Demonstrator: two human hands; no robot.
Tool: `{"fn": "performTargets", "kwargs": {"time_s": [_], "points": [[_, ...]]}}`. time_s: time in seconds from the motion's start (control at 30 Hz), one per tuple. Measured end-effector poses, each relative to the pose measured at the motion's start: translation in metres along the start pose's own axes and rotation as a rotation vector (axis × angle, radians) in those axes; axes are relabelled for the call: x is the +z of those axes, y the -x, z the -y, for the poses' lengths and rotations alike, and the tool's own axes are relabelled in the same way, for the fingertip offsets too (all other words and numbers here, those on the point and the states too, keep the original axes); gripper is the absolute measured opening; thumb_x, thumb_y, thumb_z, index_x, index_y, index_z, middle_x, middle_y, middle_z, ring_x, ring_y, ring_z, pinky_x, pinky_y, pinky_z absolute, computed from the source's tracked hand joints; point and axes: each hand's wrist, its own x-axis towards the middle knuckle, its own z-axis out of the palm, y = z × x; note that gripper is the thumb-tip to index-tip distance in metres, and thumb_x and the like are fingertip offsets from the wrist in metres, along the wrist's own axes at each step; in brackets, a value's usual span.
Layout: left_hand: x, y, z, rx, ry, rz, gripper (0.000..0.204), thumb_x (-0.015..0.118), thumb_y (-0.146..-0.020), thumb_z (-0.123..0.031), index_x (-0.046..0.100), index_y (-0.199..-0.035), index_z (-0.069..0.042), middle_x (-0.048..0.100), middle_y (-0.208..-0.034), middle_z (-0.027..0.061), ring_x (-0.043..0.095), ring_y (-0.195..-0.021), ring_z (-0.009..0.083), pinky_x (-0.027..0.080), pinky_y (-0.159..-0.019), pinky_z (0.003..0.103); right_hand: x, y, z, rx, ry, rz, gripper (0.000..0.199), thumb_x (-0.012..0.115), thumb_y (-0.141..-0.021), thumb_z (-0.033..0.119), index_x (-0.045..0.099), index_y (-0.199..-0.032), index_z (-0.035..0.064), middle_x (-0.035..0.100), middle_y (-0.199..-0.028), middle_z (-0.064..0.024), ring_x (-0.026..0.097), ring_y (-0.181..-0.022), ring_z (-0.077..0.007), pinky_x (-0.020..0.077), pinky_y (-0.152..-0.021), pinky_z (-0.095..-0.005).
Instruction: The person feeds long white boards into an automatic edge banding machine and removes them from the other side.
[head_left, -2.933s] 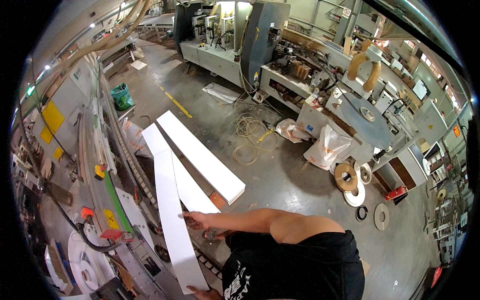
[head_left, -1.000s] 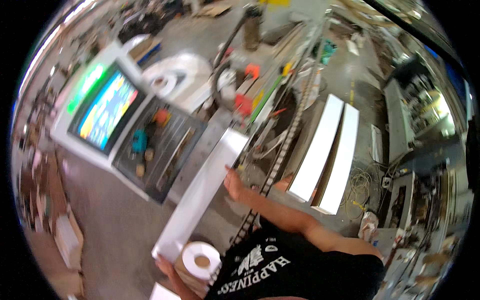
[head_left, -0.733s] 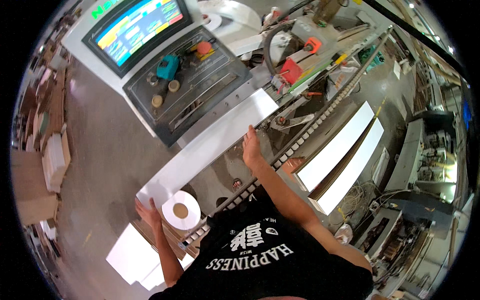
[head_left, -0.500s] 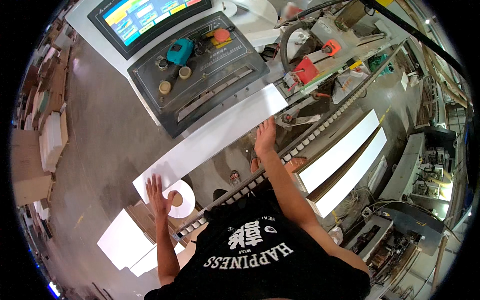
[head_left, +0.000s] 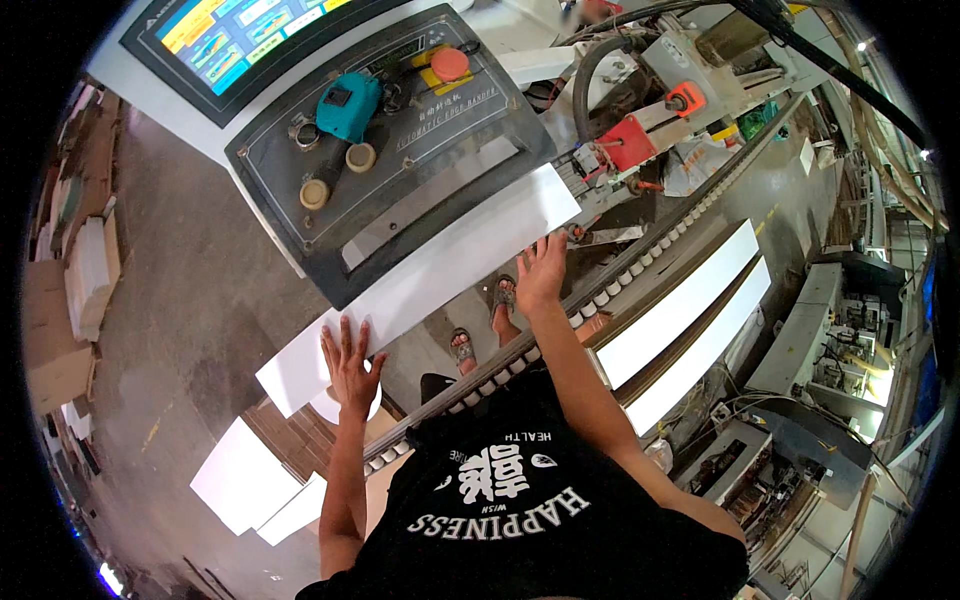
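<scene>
A long narrow white board (head_left: 440, 265) lies slantwise along the near side of a machine's dark control panel (head_left: 400, 150). My left hand (head_left: 350, 372) rests flat on the board toward its left end, fingers spread. At the board's near edge, close to its right end, is my right hand (head_left: 541, 270); its fingers are stretched out and appear to touch that edge. Neither hand is closed round anything. Below the board, partly hidden by my left hand and the board, sits a round white disc (head_left: 372, 405).
The panel carries a teal device (head_left: 348, 107), round knobs and a red button (head_left: 450, 65), with a lit screen (head_left: 240, 45) beyond. A roller rail (head_left: 620, 285) runs diagonally before me. White boards are stacked at right (head_left: 690, 345) and lower left (head_left: 240, 475).
My left hand has moved right along the board and now lies on it. The view has shifted slightly, and my right hand stays by the board's near edge.
</scene>
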Motion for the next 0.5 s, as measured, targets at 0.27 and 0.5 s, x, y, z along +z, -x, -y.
{"fn": "performTargets", "kwargs": {"time_s": [0.27,0.5], "points": [[0.014,-0.013,-0.016,-0.034,-0.031,0.055,0.069,0.067,-0.096,-0.040,0.041,-0.160,-0.032,0.018,-0.174,0.0036,0.012,-0.157,0.0466,0.013,-0.128,0.059,-0.022,-0.011,0.008,0.053,-0.113,0.055,0.098,0.033,-0.102,0.074,-0.005,-0.167,0.0110,-0.004,-0.174,-0.0110,0.000,-0.160,-0.0327,0.0030,-0.130,-0.0470],[0.022,-0.029,-0.038,-0.059,0.009,0.089,0.072,0.071,-0.093,-0.040,0.044,-0.158,-0.030,0.032,-0.168,0.0129,0.022,-0.151,0.0527,0.017,-0.125,0.063,-0.033,-0.032,0.030,0.078,-0.140,0.073,0.100,0.034,-0.101,0.074,-0.005,-0.167,0.0097,-0.006,-0.175,-0.0087,-0.002,-0.161,-0.0301,0.0053,-0.131,-0.0433]]}}
